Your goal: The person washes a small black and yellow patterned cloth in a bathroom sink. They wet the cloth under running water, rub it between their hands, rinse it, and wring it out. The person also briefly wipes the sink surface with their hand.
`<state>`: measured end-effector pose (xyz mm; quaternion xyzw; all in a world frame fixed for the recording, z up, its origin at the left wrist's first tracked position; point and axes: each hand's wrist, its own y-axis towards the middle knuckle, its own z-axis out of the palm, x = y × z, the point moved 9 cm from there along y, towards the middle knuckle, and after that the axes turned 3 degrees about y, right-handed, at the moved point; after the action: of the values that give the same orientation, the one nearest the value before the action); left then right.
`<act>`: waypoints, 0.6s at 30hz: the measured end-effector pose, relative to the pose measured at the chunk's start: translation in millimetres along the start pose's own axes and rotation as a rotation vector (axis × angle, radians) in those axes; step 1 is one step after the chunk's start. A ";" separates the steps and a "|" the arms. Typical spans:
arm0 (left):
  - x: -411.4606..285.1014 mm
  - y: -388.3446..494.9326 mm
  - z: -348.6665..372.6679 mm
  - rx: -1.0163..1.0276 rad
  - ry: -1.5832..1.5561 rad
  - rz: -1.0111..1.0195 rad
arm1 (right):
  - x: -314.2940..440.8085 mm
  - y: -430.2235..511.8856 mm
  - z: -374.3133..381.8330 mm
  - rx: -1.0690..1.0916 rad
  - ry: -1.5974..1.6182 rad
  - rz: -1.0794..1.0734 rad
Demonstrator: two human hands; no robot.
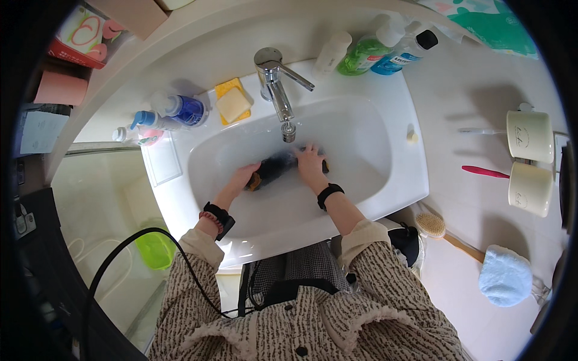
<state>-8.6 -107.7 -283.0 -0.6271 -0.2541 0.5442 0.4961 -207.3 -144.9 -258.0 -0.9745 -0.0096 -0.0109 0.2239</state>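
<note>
In the white washbasin [356, 167], a long dark object [277, 168] with orange-yellow parts near its ends lies in cloudy water. Its outline is blurred, so I cannot tell exactly what it is. My left hand [244, 176] grips its left end, thumb along the top. Over its right part lies my right hand [311, 164], fingers spread across it and partly hidden in the water. Above the object hangs the swivel spout of a chrome mixer tap [275, 85]; no clear stream of water shows beneath it.
On the basin's back ledge are a bar of soap [233, 105] over a yellow sponge [230, 85], pump bottles [185, 109], green liquid [361, 61] and Listerine mouthwash [399, 58]. Cups [530, 188] hang at right. A black cable [117, 246] loops at left.
</note>
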 end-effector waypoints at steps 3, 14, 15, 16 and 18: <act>-0.2 -5.3 13.6 0.121 -0.244 -0.054 | -18.7 6.7 7.9 0.031 0.301 0.223; -5.7 -7.6 50.4 0.310 -0.671 0.002 | 83.3 -10.4 -3.1 0.313 1.678 0.042; -9.1 -6.8 49.1 0.307 -0.688 0.065 | 98.4 -17.3 -3.3 0.451 1.827 0.027; -12.5 -6.5 46.9 0.303 -0.705 0.127 | 102.1 -19.8 -11.1 0.399 1.750 -0.028; -5.3 -3.3 43.6 0.261 -0.787 0.077 | 109.7 -26.4 -22.6 0.333 1.622 -0.103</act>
<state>-50.0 -95.9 -274.2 -0.3121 -0.3295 0.7883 0.4155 -98.7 -129.5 -223.4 -0.6167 0.1089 -0.7188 0.3019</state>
